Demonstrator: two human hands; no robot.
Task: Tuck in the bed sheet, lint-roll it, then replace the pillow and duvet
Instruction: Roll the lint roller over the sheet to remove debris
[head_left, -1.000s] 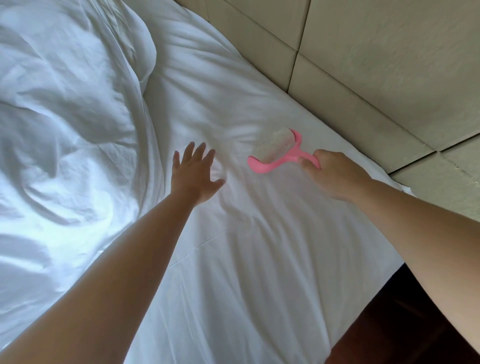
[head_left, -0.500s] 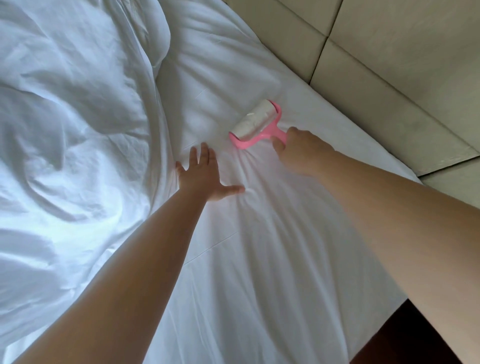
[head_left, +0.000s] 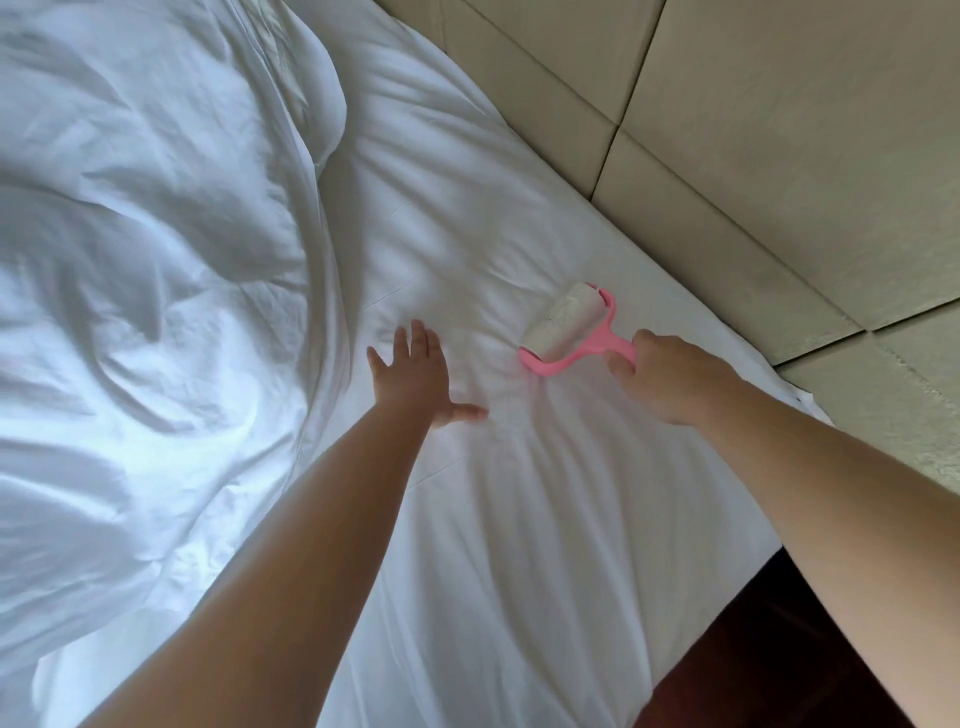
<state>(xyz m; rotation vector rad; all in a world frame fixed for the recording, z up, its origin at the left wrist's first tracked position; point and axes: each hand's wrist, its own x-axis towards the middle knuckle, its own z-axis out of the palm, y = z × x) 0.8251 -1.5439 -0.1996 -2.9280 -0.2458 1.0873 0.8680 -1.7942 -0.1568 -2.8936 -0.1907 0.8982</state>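
2 bare, sleeveless forearms

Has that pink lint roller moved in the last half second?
Yes. The lint roller in the right hand has drawn back toward the person, away from the bunched duvet and along the headboard.

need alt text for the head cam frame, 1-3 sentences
A person's right hand grips a pink lint roller with its roll on a white bed sheet, while the left hand presses flat on the sheet beside it, fingers spread. A rumpled white duvet is bunched on the left, and a beige padded headboard runs along the right.
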